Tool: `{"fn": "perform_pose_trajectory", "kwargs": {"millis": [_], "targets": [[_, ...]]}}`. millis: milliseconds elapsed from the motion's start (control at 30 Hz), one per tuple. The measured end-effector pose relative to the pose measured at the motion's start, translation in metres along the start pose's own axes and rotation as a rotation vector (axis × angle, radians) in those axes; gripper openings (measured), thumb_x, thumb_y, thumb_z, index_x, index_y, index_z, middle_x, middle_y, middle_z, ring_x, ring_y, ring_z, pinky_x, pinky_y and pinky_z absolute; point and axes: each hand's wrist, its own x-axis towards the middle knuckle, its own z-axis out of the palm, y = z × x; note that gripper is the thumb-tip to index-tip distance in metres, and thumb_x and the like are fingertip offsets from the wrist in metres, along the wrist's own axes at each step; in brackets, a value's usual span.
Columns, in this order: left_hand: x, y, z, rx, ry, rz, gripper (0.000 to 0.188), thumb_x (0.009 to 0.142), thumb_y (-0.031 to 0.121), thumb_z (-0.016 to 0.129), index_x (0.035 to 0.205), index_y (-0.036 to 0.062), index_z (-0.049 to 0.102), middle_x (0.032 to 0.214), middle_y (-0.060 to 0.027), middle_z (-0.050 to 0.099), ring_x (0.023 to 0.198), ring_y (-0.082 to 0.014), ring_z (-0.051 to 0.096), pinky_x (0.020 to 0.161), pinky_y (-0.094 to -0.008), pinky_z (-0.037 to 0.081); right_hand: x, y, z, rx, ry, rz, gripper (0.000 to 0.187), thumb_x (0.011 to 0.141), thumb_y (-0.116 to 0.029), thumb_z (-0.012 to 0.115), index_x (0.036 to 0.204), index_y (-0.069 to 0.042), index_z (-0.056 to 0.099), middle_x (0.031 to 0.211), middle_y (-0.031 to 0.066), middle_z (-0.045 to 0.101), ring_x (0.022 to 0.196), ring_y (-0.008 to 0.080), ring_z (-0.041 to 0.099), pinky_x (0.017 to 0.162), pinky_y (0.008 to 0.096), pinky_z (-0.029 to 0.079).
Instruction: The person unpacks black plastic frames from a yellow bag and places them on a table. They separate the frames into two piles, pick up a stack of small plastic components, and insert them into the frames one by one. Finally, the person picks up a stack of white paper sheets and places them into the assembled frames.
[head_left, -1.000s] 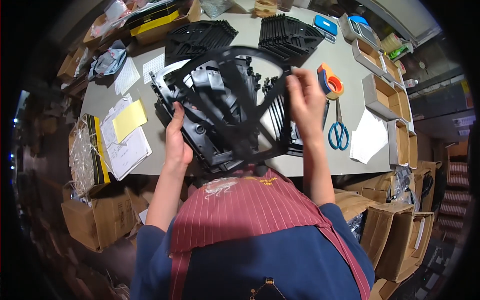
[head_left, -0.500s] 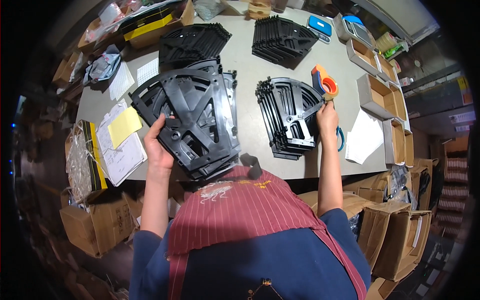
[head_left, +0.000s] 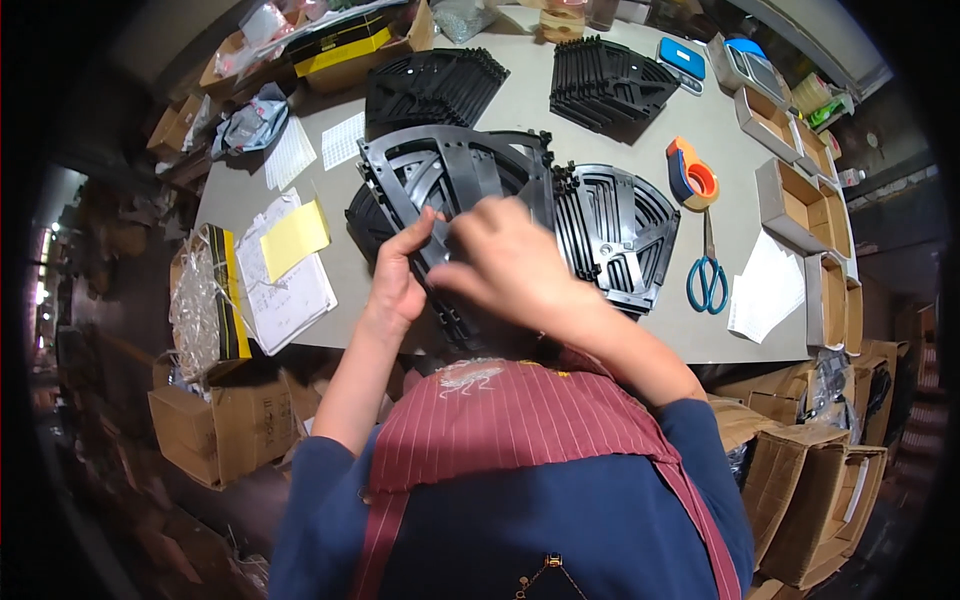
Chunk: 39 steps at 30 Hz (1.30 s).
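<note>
Presently, the grey table [head_left: 535, 105] has stacked black fan-shaped plastic frames [head_left: 485, 168] at its front edge, lower portion obscured. The neighbouring stack [head_left: 622, 225] is partly covered by the right forearm [head_left: 630, 350]. Right hand [head_left: 505, 255]: blurred, half-curled over the frames, grip indeterminable. Left hand [head_left: 400, 278]: thumb at their left side, fingers unclear, hold unconfirmed.

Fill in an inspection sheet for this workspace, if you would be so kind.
Surface: grey table, mostly covered.
Job's things: front pile of black slotted panels; right-hand stack beside it; back left stack and back right stack beyond.
Clutter: tape dispenser, teal-handled scissors, papers under a yellow sheet, open small boxes along the right edge.
Hands: left hand at the front pile's left side, grip unclear; right hand blurred over the pile, contact unclear.
Cables: nothing seen.
Surroundings: cardboard boxes below table level, both sides.
</note>
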Motion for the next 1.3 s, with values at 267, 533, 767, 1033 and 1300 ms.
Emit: {"fn": "perform_pose_trajectory", "kwargs": {"millis": [267, 533, 767, 1033, 1300], "targets": [[-0.012, -0.002, -0.033, -0.019, -0.098, 0.036, 0.070, 0.086, 0.060, 0.071, 0.130, 0.0055, 0.060, 0.123, -0.0091, 0.068, 0.114, -0.0225, 0.065, 0.101, -0.0406, 0.053, 0.032, -0.015, 0.011, 0.250, -0.019, -0.033, 0.033, 0.085, -0.027, 0.072, 0.092, 0.000, 0.055, 0.092, 0.0189, 0.059, 0.081, 0.0417, 0.063, 0.069, 0.0491, 0.053], [-0.032, -0.002, -0.071, -0.198, 0.125, 0.245, 0.041, 0.092, 0.028, 0.067, 0.124, 0.0027, 0.064, 0.118, -0.0092, 0.072, 0.105, -0.0242, 0.069, 0.099, -0.0391, 0.054, 0.051, 0.001, -0.059, 0.798, 0.371, 0.222, 0.022, 0.095, -0.018, 0.069, 0.099, 0.003, 0.069, 0.077, 0.0009, 0.067, 0.066, 0.0065, 0.058, 0.060, 0.0222, 0.046], [-0.037, 0.011, -0.105, -0.268, 0.130, 0.364, 0.040, 0.096, 0.035, 0.063, 0.118, 0.0017, 0.067, 0.114, -0.0102, 0.073, 0.102, -0.0254, 0.070, 0.094, -0.0391, 0.056, 0.049, 0.035, 0.015, 0.791, -0.030, 0.439, 0.025, 0.098, -0.023, 0.068, 0.108, -0.001, 0.073, 0.077, -0.0026, 0.065, 0.061, 0.0052, 0.056, 0.053, 0.0233, 0.044], [-0.058, 0.015, -0.137, -0.260, 0.015, 0.417, 0.042, 0.096, 0.036, 0.063, 0.120, 0.0015, 0.067, 0.116, -0.0125, 0.072, 0.104, -0.0275, 0.070, 0.096, -0.0418, 0.056, 0.048, 0.013, 0.044, 0.147, 0.052, 0.192, 0.036, 0.089, -0.027, 0.073, 0.117, -0.005, 0.069, 0.098, 0.0184, 0.068, 0.082, 0.0345, 0.068, 0.074, 0.0409, 0.053], [-0.090, 0.045, -0.138, -0.228, 0.302, 0.490, 0.032, 0.097, 0.028, 0.062, 0.114, 0.0015, 0.067, 0.106, -0.0079, 0.073, 0.095, -0.0204, 0.070, 0.087, -0.0358, 0.057, 0.058, 0.018, 0.080, 0.470, -0.271, 0.340, 0.035, 0.097, -0.031, 0.066, 0.101, 0.004, 0.068, 0.069, 0.0053, 0.064, 0.054, 0.0103, 0.057, 0.048, 0.0280, 0.045]]}}
